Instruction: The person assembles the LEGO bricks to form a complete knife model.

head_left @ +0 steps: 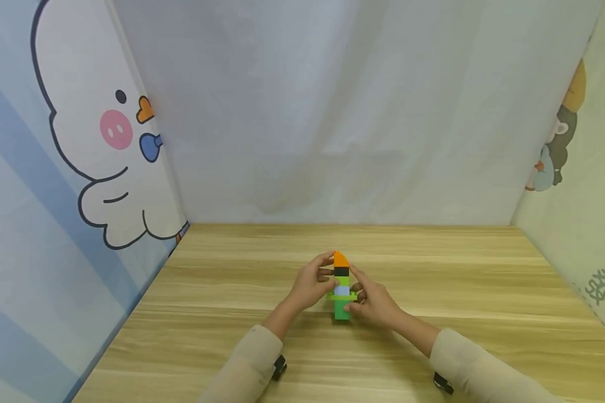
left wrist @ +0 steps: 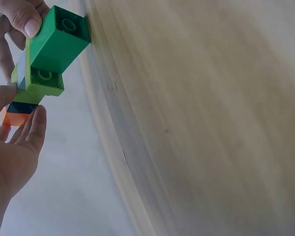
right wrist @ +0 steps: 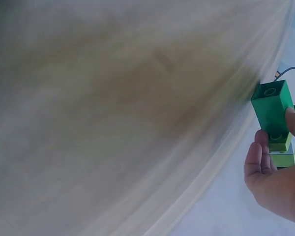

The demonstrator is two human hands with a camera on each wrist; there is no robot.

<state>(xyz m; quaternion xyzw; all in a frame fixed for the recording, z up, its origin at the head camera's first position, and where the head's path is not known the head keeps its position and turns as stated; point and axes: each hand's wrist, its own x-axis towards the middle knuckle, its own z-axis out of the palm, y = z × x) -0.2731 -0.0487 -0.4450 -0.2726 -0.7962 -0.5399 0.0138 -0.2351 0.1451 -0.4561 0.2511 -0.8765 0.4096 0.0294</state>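
Observation:
Both hands hold a stack of toy building blocks (head_left: 341, 281) in the head view. From the top it has an orange curved block (head_left: 340, 259), a black block (head_left: 341, 272), a lime block, a pale blue block (head_left: 341, 290), a wider lime piece (head_left: 341, 298) and a green block (head_left: 340, 311). My left hand (head_left: 310, 286) pinches the upper part, thumb near the lime block and fingers by the orange and black ones. With my right hand (head_left: 379, 305) I grip lower, thumb on the green block and index finger up beside the orange one. The green block's hollow underside (left wrist: 71, 27) shows in the left wrist view.
The wooden table (head_left: 222, 268) spreads out around the hands. A grey-white curtain (head_left: 343, 112) hangs behind its far edge. Printed cartoon panels stand along the left side (head_left: 70, 224) and the right side (head_left: 559, 224).

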